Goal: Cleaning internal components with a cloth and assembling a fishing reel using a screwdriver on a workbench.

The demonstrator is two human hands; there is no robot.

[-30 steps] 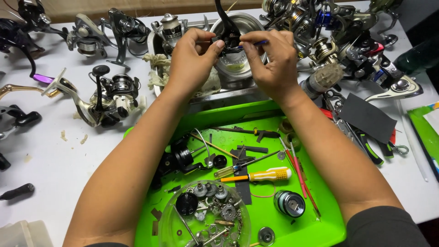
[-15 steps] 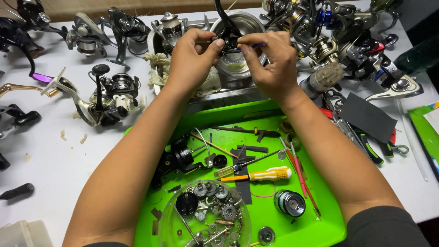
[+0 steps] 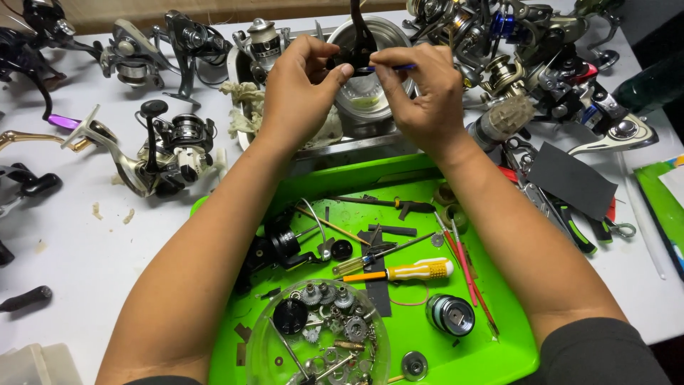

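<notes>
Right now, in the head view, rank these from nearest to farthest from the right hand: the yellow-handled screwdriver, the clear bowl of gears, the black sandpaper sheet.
1. Black sandpaper sheet, just right of the right hand, on the white table.
2. Yellow-handled screwdriver, below it on the green tray.
3. Clear bowl of gears, farthest, at the tray's near edge.

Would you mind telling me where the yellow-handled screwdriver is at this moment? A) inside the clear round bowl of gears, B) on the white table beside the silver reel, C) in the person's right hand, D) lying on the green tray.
D: the yellow-handled screwdriver lies flat on the green tray, in front of the clear bowl and clear of both hands, which are raised over the metal basin.
</notes>
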